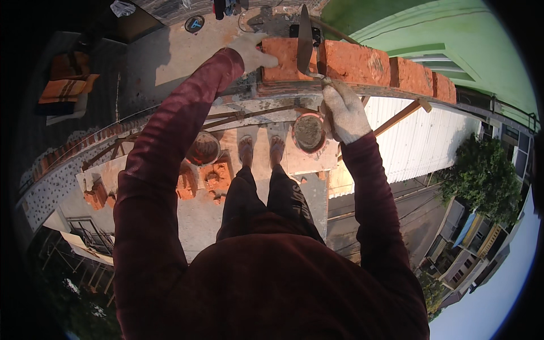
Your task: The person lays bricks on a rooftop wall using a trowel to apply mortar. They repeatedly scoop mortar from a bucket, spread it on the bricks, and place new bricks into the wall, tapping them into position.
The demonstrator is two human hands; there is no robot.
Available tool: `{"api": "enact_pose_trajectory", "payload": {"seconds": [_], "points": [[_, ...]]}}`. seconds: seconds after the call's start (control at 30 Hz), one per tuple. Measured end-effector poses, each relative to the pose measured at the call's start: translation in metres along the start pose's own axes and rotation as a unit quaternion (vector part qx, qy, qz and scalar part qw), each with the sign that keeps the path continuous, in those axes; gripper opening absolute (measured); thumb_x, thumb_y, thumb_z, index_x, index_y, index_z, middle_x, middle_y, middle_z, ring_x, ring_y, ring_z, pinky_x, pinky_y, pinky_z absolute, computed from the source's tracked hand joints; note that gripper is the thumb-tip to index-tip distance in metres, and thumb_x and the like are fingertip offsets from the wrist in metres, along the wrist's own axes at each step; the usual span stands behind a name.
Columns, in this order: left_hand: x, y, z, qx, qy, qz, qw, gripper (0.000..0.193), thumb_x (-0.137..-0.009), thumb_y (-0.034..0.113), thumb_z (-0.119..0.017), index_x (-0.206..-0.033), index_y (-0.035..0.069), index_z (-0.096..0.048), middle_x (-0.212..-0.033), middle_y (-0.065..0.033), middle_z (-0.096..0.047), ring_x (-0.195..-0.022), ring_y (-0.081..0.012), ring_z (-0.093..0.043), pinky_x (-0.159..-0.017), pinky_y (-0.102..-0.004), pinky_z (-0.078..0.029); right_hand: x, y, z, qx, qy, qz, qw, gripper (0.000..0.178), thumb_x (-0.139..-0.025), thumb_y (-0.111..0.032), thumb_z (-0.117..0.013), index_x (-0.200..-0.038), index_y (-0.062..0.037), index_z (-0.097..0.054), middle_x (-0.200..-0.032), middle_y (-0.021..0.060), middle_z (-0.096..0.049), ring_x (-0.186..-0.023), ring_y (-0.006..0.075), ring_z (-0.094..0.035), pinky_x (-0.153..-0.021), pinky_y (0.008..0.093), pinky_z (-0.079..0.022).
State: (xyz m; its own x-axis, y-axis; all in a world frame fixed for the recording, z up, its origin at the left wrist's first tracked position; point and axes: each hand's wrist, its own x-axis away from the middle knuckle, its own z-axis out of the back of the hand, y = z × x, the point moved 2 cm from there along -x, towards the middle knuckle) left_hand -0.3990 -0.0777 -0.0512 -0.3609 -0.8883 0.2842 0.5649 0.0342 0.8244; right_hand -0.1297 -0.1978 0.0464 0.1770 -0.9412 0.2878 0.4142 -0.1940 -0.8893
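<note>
Trowel (pixel 305 45): upper centre of frame, gripped by right hand (pixel 347 111), fingers closed
Brick (pixel 280 63): left end touched by left hand (pixel 248 52), fingers spread

Strong sunlight is brightening the white roof (pixel 416 144) and orange bricks (pixel 357 63), while the maroon shirt (pixel 266 283) is lying in deep shadow; fisheye distortion is curving outer edges, black filling the corners.

The narrow ledge (pixel 289 88) bears a row of orange bricks (pixel 360 63); the platform (pixel 292 161) below carries two buckets (pixel 311 152) and loose bricks (pixel 216 177).
</note>
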Motion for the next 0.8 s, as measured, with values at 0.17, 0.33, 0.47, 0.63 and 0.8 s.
{"api": "enact_pose_trajectory", "payload": {"seconds": [0.17, 0.33, 0.47, 0.63, 0.8], "points": [[0.006, 0.003, 0.002, 0.042, -0.017, 0.027, 0.999, 0.087, -0.077, 0.035, -0.086, -0.147, -0.004, -0.051, -0.128, -0.0206, -0.068, -0.117, -0.0294, -0.067, -0.099, -0.0379, -0.053, 0.013, -0.017, -0.005, 0.005, 0.023, 0.008, 1.000, 0.040, -0.104, -0.025, -0.055, -0.131, 0.0046, -0.058, -0.099, 0.0154, -0.065, -0.093, 0.0266, -0.065, -0.086, 0.0346, -0.051], [0.020, 0.020, 0.003, 0.120, -0.030, -0.012, 0.992, 0.082, -0.079, 0.033, -0.085, -0.145, -0.003, -0.052, -0.128, -0.0210, -0.068, -0.118, -0.0301, -0.066, -0.100, -0.0395, -0.054, 0.014, -0.003, -0.002, 0.031, 0.036, 0.038, 0.998, 0.039, -0.104, -0.025, -0.056, -0.131, 0.0033, -0.058, -0.105, 0.0169, -0.067, -0.096, 0.0267, -0.066, -0.089, 0.0350, -0.051], [0.011, 0.000, -0.002, 0.053, -0.001, -0.003, 0.999, 0.080, -0.080, 0.033, -0.085, -0.145, -0.002, -0.053, -0.129, -0.0200, -0.068, -0.119, -0.0306, -0.066, -0.101, -0.0404, -0.053, 0.011, -0.011, -0.003, -0.007, 0.012, -0.040, 0.999, 0.040, -0.104, -0.026, -0.055, -0.132, 0.0028, -0.059, -0.101, 0.0159, -0.066, -0.094, 0.0214, -0.065, -0.087, 0.0340, -0.051], [0.008, 0.000, -0.002, 0.060, -0.002, -0.019, 0.998, 0.083, -0.079, 0.036, -0.085, -0.146, -0.001, -0.053, -0.130, -0.0199, -0.068, -0.119, -0.0305, -0.066, -0.100, -0.0393, -0.053, 0.007, -0.007, 0.002, 0.029, 0.010, 0.019, 0.999, 0.040, -0.105, -0.027, -0.054, -0.132, 0.0024, -0.058, -0.093, 0.0135, -0.066, -0.086, 0.0206, -0.066, -0.082, 0.0337, -0.053], [0.010, -0.005, -0.002, 0.049, -0.006, -0.002, 0.999, 0.080, -0.078, 0.037, -0.085, -0.143, 0.000, -0.056, -0.126, -0.0182, -0.070, -0.114, -0.0291, -0.067, -0.096, -0.0384, -0.054, 0.008, -0.018, 0.003, -0.020, -0.029, -0.078, 0.996, 0.040, -0.105, -0.026, -0.053, -0.133, 0.0020, -0.058, -0.100, 0.0158, -0.066, -0.088, 0.0216, -0.066, -0.083, 0.0343, -0.053]]}}
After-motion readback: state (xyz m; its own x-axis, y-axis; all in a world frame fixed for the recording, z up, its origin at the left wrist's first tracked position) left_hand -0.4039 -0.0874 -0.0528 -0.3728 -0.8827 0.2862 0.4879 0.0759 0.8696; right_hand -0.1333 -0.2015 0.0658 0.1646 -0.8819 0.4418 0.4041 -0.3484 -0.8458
